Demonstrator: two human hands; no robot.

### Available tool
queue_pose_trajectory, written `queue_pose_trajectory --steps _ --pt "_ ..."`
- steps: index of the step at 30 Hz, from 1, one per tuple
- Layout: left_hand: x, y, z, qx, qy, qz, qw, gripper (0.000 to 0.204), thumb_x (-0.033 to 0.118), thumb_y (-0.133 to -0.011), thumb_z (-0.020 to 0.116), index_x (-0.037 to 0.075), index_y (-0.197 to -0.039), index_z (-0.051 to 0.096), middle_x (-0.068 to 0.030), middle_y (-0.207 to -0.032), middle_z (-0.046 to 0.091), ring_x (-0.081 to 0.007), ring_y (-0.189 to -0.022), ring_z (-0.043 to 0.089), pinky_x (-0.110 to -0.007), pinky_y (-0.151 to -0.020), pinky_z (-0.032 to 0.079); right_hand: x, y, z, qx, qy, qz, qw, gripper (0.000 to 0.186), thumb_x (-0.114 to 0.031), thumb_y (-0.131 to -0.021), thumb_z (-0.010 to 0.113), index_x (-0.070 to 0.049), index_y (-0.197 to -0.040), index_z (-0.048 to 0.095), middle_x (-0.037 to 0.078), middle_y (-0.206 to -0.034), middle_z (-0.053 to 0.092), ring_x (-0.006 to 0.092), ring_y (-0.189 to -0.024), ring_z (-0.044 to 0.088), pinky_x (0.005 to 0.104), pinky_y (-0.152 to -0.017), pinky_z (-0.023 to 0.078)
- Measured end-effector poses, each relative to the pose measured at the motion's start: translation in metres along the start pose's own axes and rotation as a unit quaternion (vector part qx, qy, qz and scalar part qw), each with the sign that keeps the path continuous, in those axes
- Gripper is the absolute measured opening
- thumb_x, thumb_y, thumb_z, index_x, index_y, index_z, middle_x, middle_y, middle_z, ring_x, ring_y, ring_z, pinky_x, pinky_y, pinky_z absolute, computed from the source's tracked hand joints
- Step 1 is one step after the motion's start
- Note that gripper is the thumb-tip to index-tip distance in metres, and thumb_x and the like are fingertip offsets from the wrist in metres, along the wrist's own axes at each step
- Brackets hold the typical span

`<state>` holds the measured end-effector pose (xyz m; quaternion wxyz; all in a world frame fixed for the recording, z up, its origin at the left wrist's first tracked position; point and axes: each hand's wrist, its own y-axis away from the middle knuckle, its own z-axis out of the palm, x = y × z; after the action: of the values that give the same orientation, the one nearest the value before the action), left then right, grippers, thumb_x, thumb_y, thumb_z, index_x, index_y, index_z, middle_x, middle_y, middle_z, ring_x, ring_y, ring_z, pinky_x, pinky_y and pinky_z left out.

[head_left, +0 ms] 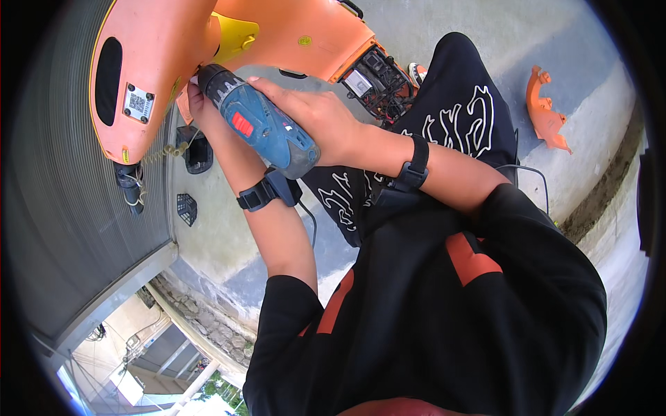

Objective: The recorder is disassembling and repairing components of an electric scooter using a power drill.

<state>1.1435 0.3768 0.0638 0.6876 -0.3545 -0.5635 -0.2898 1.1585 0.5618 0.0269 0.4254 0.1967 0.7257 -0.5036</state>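
Observation:
My right hand [319, 121] grips a blue cordless drill [258, 128] with a red switch, its black chuck against the orange machine body [152, 55] at top left. My left hand [201, 104] is beside the chuck, partly behind the drill, its fingers bent at a narrow orange piece; what they hold is hard to make out. A yellow panel [239, 38] lies above the chuck. At the top centre, an opened compartment [374, 83] on the orange body shows dark electronics and wiring.
A detached orange cover [544, 114] lies on the concrete ground at right. Black plastic parts [198, 152] and a small black grille [186, 208] are below the machine. A grey corrugated panel [69, 229] runs along the left. My bent, black-clad leg [465, 90] is beside the open compartment.

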Motion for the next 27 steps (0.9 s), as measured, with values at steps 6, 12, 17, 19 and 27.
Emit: queue_pose_trajectory --steps 6,12,17,19,27 --pt "0.004 0.001 0.005 0.017 -0.056 0.052 0.997 0.031 0.031 -0.096 0.057 0.001 -0.108 0.054 -0.0071 -0.088 0.064 -0.0129 -0.07 0.061 -0.024 -0.06 0.05 0.008 -0.005 -0.013 -0.005 -0.058 -0.001 0.998 0.084 -0.012 -0.069 0.075 -0.006 -0.143 0.036 0.015 -0.115 0.063 0.0333 -0.099 0.064 0.0362 -0.086 0.051" --pt "0.005 0.007 0.011 -0.017 -0.023 0.057 0.998 0.05 0.048 -0.094 0.054 0.001 -0.112 0.053 -0.008 -0.097 0.063 -0.0167 -0.084 0.064 -0.03 -0.071 0.055 0.005 -0.002 -0.014 0.012 -0.219 0.058 0.974 0.078 -0.006 -0.072 0.073 -0.005 -0.142 0.037 0.016 -0.124 0.06 0.0313 -0.109 0.062 0.0335 -0.092 0.049" --pt "-0.007 -0.006 -0.005 -0.03 0.009 0.019 0.999 0.057 0.052 -0.086 0.062 0.004 -0.113 0.05 -0.0079 -0.093 0.062 -0.0185 -0.077 0.063 -0.031 -0.063 0.053 0.017 0.002 -0.013 -0.026 -0.049 -0.004 0.998 0.083 -0.014 -0.07 0.075 -0.007 -0.143 0.036 0.015 -0.111 0.065 0.0332 -0.092 0.066 0.0358 -0.078 0.053" --pt "-0.009 -0.007 -0.006 -0.021 0.007 0.0 1.0 0.057 0.052 -0.084 0.063 0.004 -0.112 0.051 -0.0079 -0.094 0.062 -0.0188 -0.079 0.063 -0.032 -0.065 0.054 0.018 0.004 -0.014 -0.021 -0.044 -0.011 0.999 0.084 -0.015 -0.069 0.075 -0.008 -0.143 0.036 0.016 -0.11 0.066 0.0344 -0.091 0.066 0.0363 -0.076 0.054" --pt "-0.009 -0.007 0.003 -0.024 0.098 -0.013 0.995 0.016 0.016 -0.093 0.056 0.009 -0.107 0.055 -0.0056 -0.094 0.062 -0.0166 -0.078 0.063 -0.029 -0.067 0.054 0.025 0.005 -0.018 -0.01 -0.053 -0.029 0.998 0.086 -0.015 -0.067 0.074 -0.007 -0.143 0.035 0.017 -0.109 0.066 0.036 -0.089 0.065 0.0365 -0.076 0.054"
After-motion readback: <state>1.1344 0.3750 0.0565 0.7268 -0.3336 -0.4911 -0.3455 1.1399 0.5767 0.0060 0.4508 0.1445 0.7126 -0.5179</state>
